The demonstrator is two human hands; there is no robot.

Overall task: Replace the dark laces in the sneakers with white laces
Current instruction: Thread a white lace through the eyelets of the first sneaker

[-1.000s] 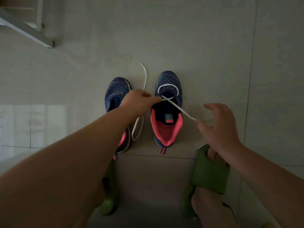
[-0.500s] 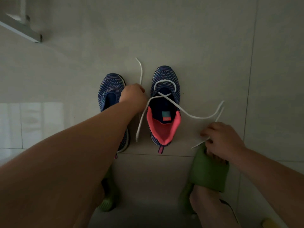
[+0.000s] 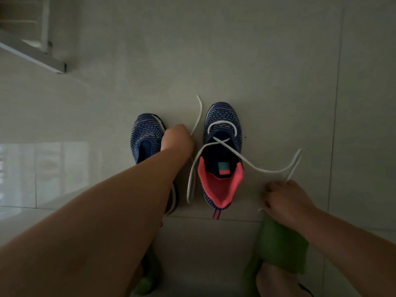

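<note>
Two blue knit sneakers with pink linings stand side by side on the tiled floor. The right sneaker point(image 3: 222, 155) has a white lace point(image 3: 252, 166) threaded through its front eyelets and crossed once over the opening. My left hand point(image 3: 176, 139) is between the shoes and grips the lace's left strand, whose end trails up past the toes. My right hand point(image 3: 282, 198), low and to the right of the shoe, holds the right strand, which sags in a slack loop. The left sneaker point(image 3: 145, 136) shows no lace and is partly hidden by my left forearm.
My feet in green slippers point(image 3: 280, 245) are at the bottom, close behind the shoes. A white metal frame point(image 3: 32, 52) crosses the top left corner. Pale floor tiles point(image 3: 278, 71) spread all round the shoes.
My left hand moved from the right sneaker's eyelets to the gap between the shoes. My right hand dropped down and back, and the taut right strand went slack.
</note>
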